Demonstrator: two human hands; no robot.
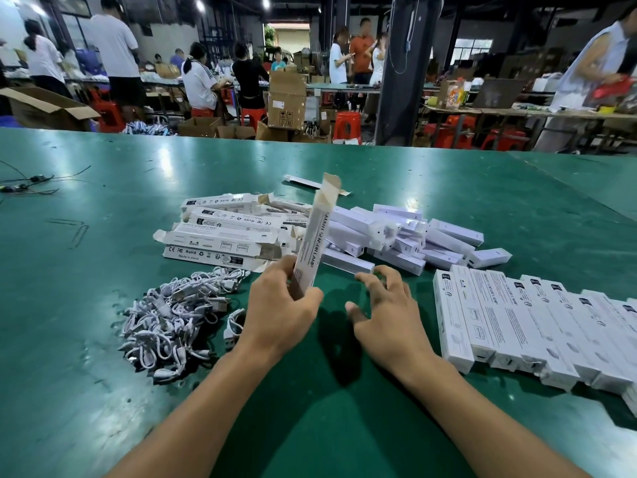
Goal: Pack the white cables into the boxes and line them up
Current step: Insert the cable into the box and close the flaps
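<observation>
- Left hand: grips the lower end of a long printed box, fingers and thumb wrapped round it. The box stands nearly upright, leaning slightly to the right, with its top flap open.
- Right hand: fingers spread and loosely bent, holding nothing, low over the green table. Its fingertips are just beside the near end of a plain white box; contact cannot be told.
- White cables: a loose tangled heap of short coiled leads on the table, to the left of the left hand. One coil lies apart from the heap, just beside the left wrist.
- Open printed boxes: a rough stack lying flat beyond the cables, end flaps sticking out, lettering and compliance marks facing up.
- Heap of plain white boxes: jumbled at all angles, right of the printed stack, beyond the right hand.
- Row of closed boxes: lined up side by side, long sides touching, right of the right hand; the row runs off the right edge.
- One flat carton lies alone further back on the table.
- Thin black wires at the far left edge.
- Background: other people at long tables, red stools, brown cardboard cartons.
</observation>
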